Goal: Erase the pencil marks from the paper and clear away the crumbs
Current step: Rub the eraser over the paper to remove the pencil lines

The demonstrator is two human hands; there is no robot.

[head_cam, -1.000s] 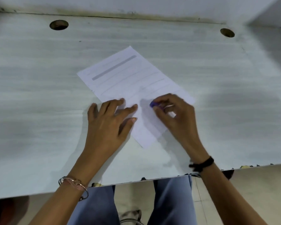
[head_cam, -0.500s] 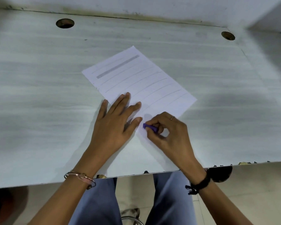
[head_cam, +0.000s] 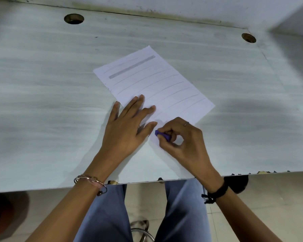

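**Q:** Condition of the left hand?

**A:** The left hand [head_cam: 128, 130] lies palm down, with its fingers straight and spread. It grips nothing. Most of its fingertips press on the near part of the paper [head_cam: 156, 81]. The little finger rests on the bare counter [head_cam: 42, 102]. A bracelet [head_cam: 90, 180] sits on the wrist.

**Q:** Condition of the right hand?

**A:** The right hand [head_cam: 184, 144] is curled, and its thumb and forefinger pinch a purple eraser [head_cam: 162, 134]. The exposed end of the eraser points toward the left thumb and lies just beside its tip, low over the sheet. Whether the eraser touches the paper cannot be told. One finger carries a ring [head_cam: 186, 123], and a black band [head_cam: 215, 193] circles the wrist.

**Q:** Location of the paper?

**A:** It lies flat on the counter, turned at an angle. It runs from under both hands out past the fingertips. Thin pencil lines [head_cam: 164, 88] cross the sheet beyond the left fingertips. A broad grey bar [head_cam: 131, 67] lies near the edge farthest from the hands. The lines nearest the hands look faint.

**Q:** Crumbs?

**A:** Any crumbs are too small to make out.

**Q:** Other features?

**A:** Two round holes are set in the counter well beyond the hands. One hole [head_cam: 73, 19] is out past the left hand, and the other [head_cam: 248, 38] is out past the right.
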